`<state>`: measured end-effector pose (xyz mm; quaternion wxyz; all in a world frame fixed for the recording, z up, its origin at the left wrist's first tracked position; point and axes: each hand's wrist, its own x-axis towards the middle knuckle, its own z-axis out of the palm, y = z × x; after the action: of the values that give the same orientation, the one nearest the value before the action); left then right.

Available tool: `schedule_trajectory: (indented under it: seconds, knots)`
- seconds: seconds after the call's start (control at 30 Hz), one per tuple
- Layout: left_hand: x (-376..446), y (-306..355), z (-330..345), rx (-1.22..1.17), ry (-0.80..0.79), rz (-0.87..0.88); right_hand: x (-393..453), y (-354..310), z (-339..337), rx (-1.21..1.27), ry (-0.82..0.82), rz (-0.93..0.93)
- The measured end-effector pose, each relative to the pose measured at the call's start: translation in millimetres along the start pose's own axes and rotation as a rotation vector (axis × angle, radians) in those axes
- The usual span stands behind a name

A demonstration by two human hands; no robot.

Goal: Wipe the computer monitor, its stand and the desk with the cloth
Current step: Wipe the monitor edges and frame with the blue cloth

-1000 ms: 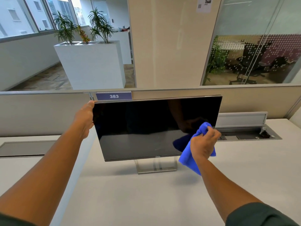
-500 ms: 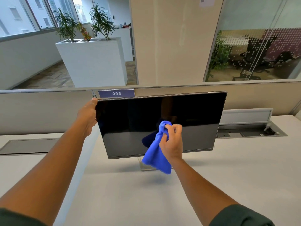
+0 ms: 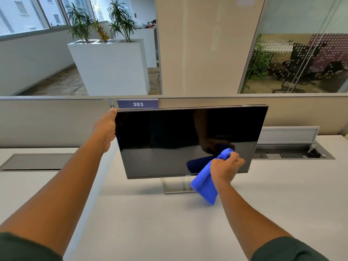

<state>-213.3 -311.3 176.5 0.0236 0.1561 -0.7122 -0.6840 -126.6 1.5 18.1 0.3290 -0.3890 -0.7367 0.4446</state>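
Cloth [image 3: 206,187] in right hand [image 3: 226,167] touches monitor [image 3: 169,140].

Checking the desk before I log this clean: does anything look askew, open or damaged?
Nothing looks damaged or spilled. The desk's cable hatch right of the monitor stands open, lid raised. The monitor's tilt seems only from the left hand steadying it.

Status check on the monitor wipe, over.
Left hand grips monitor at its upper left edge. Right hand holds blue cloth at screen's lower right. Nothing in the way.
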Motion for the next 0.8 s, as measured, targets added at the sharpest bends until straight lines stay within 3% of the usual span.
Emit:
schedule_trajectory:
  seconds: [0.4, 0.63, 0.8]
  knots:
    - [0, 0, -1, 0.009, -0.019, 0.007, -109, -24, 56, 0.036, -0.495, -0.452]
    - [1, 0, -5, 0.013, -0.043, 0.001, -69, 8, 33, -0.017, -0.261, -0.44]
    - [0, 0, -3, 0.01, -0.038, 0.014, -4, 30, -1, -0.022, -0.013, -0.084]
